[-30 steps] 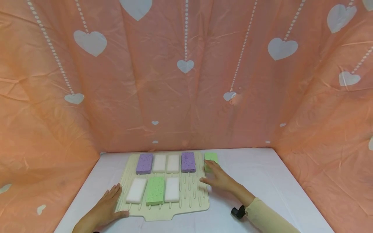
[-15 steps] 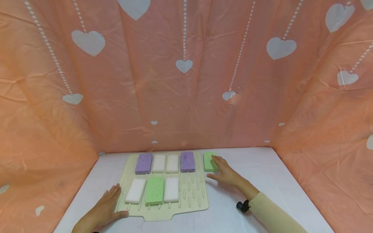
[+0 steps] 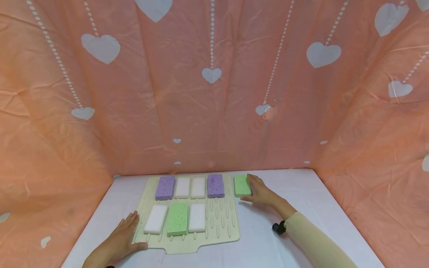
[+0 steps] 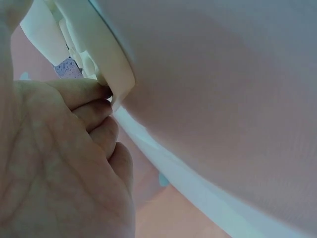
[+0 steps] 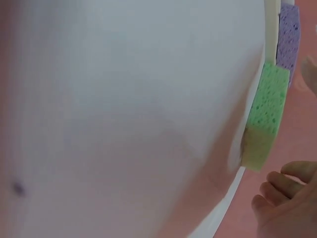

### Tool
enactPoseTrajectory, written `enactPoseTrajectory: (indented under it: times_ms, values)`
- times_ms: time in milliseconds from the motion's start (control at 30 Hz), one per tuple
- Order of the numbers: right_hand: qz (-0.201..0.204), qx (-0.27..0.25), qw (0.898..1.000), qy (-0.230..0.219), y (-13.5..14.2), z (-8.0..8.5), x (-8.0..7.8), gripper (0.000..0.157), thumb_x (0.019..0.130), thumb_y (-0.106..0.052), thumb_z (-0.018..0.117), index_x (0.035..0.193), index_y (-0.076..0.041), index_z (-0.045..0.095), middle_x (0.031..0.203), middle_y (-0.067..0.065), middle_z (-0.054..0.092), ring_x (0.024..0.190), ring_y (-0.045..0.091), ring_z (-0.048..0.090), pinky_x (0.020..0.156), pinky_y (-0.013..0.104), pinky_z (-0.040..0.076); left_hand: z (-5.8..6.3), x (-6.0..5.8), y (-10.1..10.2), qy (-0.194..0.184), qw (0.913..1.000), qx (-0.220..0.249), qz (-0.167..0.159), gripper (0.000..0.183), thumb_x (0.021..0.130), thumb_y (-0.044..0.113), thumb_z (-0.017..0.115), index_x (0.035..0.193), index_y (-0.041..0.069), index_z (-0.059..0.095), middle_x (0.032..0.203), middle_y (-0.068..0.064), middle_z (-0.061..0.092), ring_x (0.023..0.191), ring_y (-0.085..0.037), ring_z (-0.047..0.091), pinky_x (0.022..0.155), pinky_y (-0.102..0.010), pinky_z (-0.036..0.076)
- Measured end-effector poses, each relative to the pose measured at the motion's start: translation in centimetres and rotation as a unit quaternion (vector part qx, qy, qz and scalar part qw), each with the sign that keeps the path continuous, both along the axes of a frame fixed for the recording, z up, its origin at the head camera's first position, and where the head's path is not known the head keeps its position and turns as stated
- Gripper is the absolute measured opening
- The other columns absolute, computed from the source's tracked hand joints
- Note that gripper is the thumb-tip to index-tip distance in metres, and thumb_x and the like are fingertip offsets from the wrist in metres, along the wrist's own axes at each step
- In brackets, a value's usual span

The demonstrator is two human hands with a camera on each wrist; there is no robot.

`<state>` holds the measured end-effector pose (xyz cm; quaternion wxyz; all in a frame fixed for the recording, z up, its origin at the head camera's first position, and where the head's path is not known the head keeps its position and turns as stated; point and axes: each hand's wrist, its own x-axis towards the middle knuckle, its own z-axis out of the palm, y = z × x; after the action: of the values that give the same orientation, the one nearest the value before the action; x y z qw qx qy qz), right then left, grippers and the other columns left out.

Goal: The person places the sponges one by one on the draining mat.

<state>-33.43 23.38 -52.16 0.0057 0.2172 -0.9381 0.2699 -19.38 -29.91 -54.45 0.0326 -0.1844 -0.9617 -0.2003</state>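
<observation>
My left hand [image 3: 117, 236] rests at the left edge of a cream ribbed mat [image 3: 221, 223], its thumb by the front edge; in the left wrist view the fingertips [image 4: 106, 101] touch the mat's rim. A light green sponge [image 3: 242, 185] lies on the table just right of the mat's far corner. Beside that sponge is my right hand [image 3: 263, 191], thumb and fingers spread around its right end. The right wrist view shows a gap between the green sponge [image 5: 267, 99] and the curved fingers [image 5: 275, 191].
Along the mat's far row lie a purple sponge [image 3: 165, 188], two white sponges [image 3: 182, 187] and another purple sponge [image 3: 216, 185]. A green sponge [image 3: 178, 219] lies between two white ones [image 3: 156, 219] in the near row. Orange curtains [image 3: 214, 123] enclose the white table [image 3: 301, 201].
My right hand has moved right, off the top of the green sponge beside the mat, to that sponge's right side. The left hand stays in place.
</observation>
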Motion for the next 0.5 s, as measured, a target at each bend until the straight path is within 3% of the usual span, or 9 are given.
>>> enactPoseTrajectory:
  times_ms: [67,267,500]
  values:
    - [-0.002,0.001,1.0,-0.012,0.1,0.0,-0.3,0.114,0.08,-0.05,0.081,0.154,0.01,0.02,0.157,0.03,0.028,0.147,0.045,0.023,0.119,0.058,0.024,0.6,0.2,0.3,-0.009,1.0,0.001,-0.001,0.112,0.072,0.056,0.08,0.138,-0.024,0.038,0.149,-0.042,0.031,0.139,-0.058,0.026,0.104,-0.007,-0.022]
    - [-0.021,0.005,0.999,-0.048,0.4,-0.1,-1.2,0.12,0.076,-0.052,0.084,0.156,0.008,0.016,0.16,0.028,0.023,0.149,0.044,0.019,0.12,0.058,0.022,1.5,0.4,0.6,-0.033,0.9993,-0.009,0.011,0.113,0.072,0.056,0.08,0.14,-0.023,0.037,0.152,-0.04,0.029,0.14,-0.057,0.026,0.1,-0.003,-0.021]
    - [-0.022,0.007,0.998,-0.06,0.6,-0.2,-2.2,0.119,0.076,-0.051,0.084,0.156,0.006,0.019,0.16,0.027,0.026,0.148,0.043,0.023,0.119,0.057,0.024,1.4,0.5,0.6,-0.028,0.9995,-0.008,0.011,0.113,0.071,0.056,0.081,0.14,-0.023,0.037,0.151,-0.04,0.03,0.139,-0.057,0.027,0.1,-0.002,-0.021]
